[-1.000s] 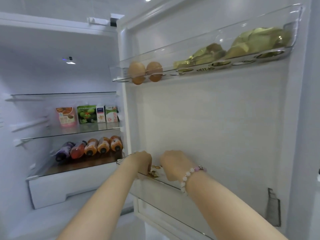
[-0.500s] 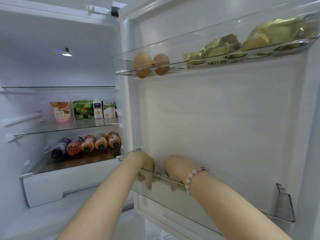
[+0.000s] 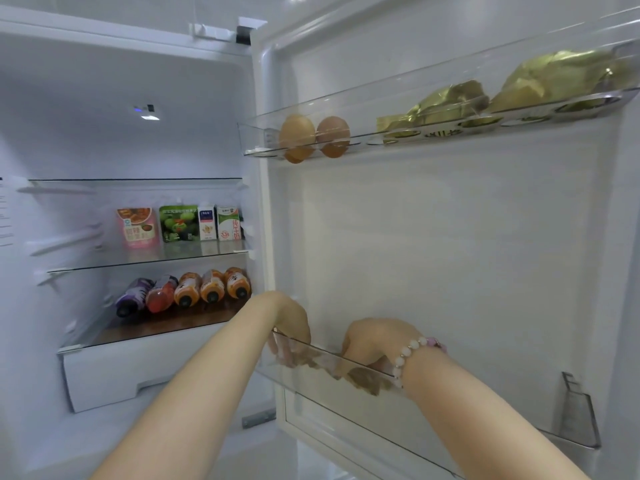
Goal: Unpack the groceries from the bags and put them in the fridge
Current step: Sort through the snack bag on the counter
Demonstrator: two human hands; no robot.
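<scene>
The fridge door is open, and both my hands reach into its clear lower door bin [image 3: 576, 420]. My left hand [image 3: 291, 317] hooks over the bin's rim at its left end, fingers down inside. My right hand [image 3: 377, 337], with a bead bracelet on the wrist, is just to the right of it, also inside. A brown-gold packet [image 3: 367, 381] shows through the clear wall beneath both hands, which appear closed on it. Most of the packet is hidden.
The upper door shelf [image 3: 363, 109] holds two brown eggs [image 3: 298, 136] and gold-green bags [image 3: 554, 77]. Inside the fridge, cartons and pouches [image 3: 180, 223] stand on a glass shelf, several bottles [image 3: 187, 291] lie below, above a white drawer [image 3: 156, 368].
Both hands have sunk from the rim down into the lower door bin, taking the brown-gold packet with them. My view has tilted slightly.
</scene>
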